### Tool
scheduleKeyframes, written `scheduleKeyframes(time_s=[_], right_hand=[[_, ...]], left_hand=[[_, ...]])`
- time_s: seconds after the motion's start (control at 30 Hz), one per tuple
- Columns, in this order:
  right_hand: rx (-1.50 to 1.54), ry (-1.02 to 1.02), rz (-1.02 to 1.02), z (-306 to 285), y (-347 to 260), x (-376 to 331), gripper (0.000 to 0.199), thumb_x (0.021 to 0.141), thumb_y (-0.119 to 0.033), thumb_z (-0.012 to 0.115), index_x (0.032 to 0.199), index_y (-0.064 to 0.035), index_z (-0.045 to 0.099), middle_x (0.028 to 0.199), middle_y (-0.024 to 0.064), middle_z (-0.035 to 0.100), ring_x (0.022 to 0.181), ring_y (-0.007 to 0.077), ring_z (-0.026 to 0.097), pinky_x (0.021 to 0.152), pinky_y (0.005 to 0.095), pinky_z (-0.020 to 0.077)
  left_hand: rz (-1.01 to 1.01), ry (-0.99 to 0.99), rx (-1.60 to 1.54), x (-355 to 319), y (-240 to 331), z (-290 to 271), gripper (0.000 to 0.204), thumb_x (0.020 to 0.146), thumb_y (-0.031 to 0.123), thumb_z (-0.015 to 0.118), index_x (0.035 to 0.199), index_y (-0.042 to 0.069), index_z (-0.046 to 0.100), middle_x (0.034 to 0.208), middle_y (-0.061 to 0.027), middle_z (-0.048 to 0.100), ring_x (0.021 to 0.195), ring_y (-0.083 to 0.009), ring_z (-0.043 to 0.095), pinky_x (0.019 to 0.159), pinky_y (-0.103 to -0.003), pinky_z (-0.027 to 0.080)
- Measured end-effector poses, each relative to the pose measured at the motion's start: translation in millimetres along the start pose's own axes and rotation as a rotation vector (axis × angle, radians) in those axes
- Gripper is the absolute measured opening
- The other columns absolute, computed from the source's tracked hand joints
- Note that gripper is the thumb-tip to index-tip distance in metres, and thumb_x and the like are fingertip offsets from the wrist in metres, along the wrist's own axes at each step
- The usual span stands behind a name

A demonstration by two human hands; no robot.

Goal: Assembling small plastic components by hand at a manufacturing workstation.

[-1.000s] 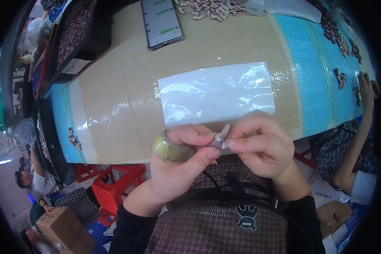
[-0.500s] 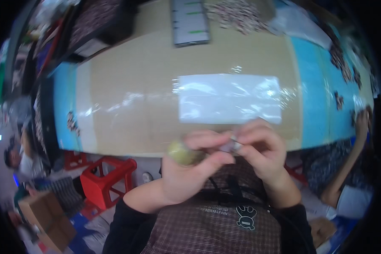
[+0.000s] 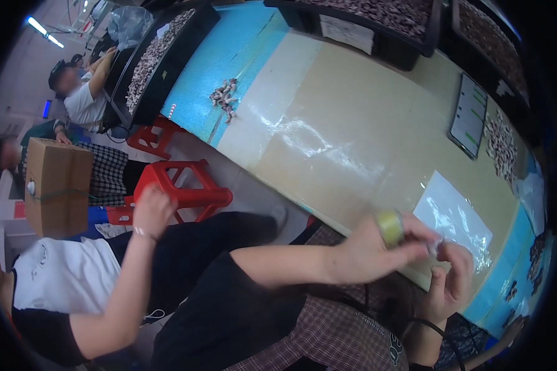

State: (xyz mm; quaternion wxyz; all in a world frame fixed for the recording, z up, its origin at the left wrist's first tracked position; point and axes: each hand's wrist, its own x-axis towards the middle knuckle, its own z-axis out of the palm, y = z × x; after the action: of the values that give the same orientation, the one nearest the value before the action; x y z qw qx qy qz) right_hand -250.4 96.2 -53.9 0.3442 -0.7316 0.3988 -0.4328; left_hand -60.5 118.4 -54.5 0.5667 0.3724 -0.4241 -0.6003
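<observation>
My left hand (image 3: pixel 362 255) holds a yellowish roll of tape (image 3: pixel 390 226) at the table's near edge. My right hand (image 3: pixel 453 279) meets it fingertip to fingertip and pinches a small pale piece (image 3: pixel 433 248) between the two hands. A clear plastic bag (image 3: pixel 455 217) lies flat on the beige table top (image 3: pixel 328 142) just beyond my hands.
A phone (image 3: pixel 468 115) lies further back on the table. A small pile of pieces (image 3: pixel 224 98) sits on the blue strip, and black trays (image 3: pixel 158 59) of small pieces line the edges. A seated person (image 3: pixel 105 272) is close on my left by red stools (image 3: pixel 182 188) and a cardboard box (image 3: pixel 56 185).
The view has swung sharply left, bringing the neighbouring person, stools and box into sight. My hands stay together on the tape roll and small piece, now at the lower right.
</observation>
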Motion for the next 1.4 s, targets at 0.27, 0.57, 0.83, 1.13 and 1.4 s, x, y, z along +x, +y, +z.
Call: scheduleKeyframes(time_s=[0.27, 0.57, 0.83, 1.13, 1.4], right_hand=[[-0.155, -0.001, 0.099, -23, 9, 26, 0.03, 0.094, -0.017, 0.053, 0.113, 0.0054, 0.058, 0.113, 0.0185, 0.057, 0.098, 0.0242, 0.055, 0.084, 0.0339, 0.046], [-0.174, 0.304, 0.086, -76, 30, 17, 0.021, 0.094, -0.007, 0.046, 0.105, 0.0055, 0.059, 0.108, 0.0189, 0.058, 0.097, 0.0238, 0.055, 0.083, 0.0312, 0.0459], [-0.168, 0.101, -0.027, -105, 58, -26, 0.015, 0.079, -0.003, 0.065, 0.094, -0.0029, 0.066, 0.089, 0.0107, 0.065, 0.079, 0.0244, 0.061, 0.069, 0.0329, 0.049], [-0.898, 0.587, 0.27, -246, 101, -114, 0.014, 0.077, -0.003, 0.067, 0.091, -0.0019, 0.065, 0.087, 0.0125, 0.065, 0.079, 0.0272, 0.061, 0.069, 0.0358, 0.0484], [-0.949, 0.675, 0.539, -268, 129, -85, 0.025, 0.079, -0.017, 0.072, 0.091, -0.0018, 0.057, 0.087, 0.011, 0.057, 0.082, 0.0285, 0.057, 0.071, 0.0385, 0.0465]], left_hand=[[0.184, 0.871, 0.731, 13, 31, -184, 0.021, 0.09, 0.007, 0.06, 0.11, -0.001, 0.062, 0.099, -0.0074, 0.067, 0.091, -0.0141, 0.061, 0.079, -0.027, 0.048], [0.348, 1.072, 1.359, -7, 60, -229, 0.022, 0.09, 0.004, 0.058, 0.111, -0.002, 0.06, 0.102, -0.0109, 0.059, 0.087, -0.0175, 0.059, 0.077, -0.029, 0.047], [0.213, 0.687, 1.047, 0, -26, -81, 0.03, 0.094, 0.005, 0.052, 0.123, 0.0, 0.051, 0.106, -0.0066, 0.053, 0.094, -0.014, 0.051, 0.084, -0.028, 0.043], [0.147, 0.546, 1.115, 16, -47, -58, 0.035, 0.099, 0.017, 0.047, 0.128, -0.002, 0.047, 0.117, -0.0098, 0.053, 0.106, -0.0175, 0.05, 0.094, -0.03, 0.039], [0.125, 0.489, 1.154, 22, -46, -60, 0.032, 0.099, 0.015, 0.049, 0.127, 0.0, 0.049, 0.106, -0.0056, 0.055, 0.095, -0.0125, 0.051, 0.087, -0.026, 0.041]])
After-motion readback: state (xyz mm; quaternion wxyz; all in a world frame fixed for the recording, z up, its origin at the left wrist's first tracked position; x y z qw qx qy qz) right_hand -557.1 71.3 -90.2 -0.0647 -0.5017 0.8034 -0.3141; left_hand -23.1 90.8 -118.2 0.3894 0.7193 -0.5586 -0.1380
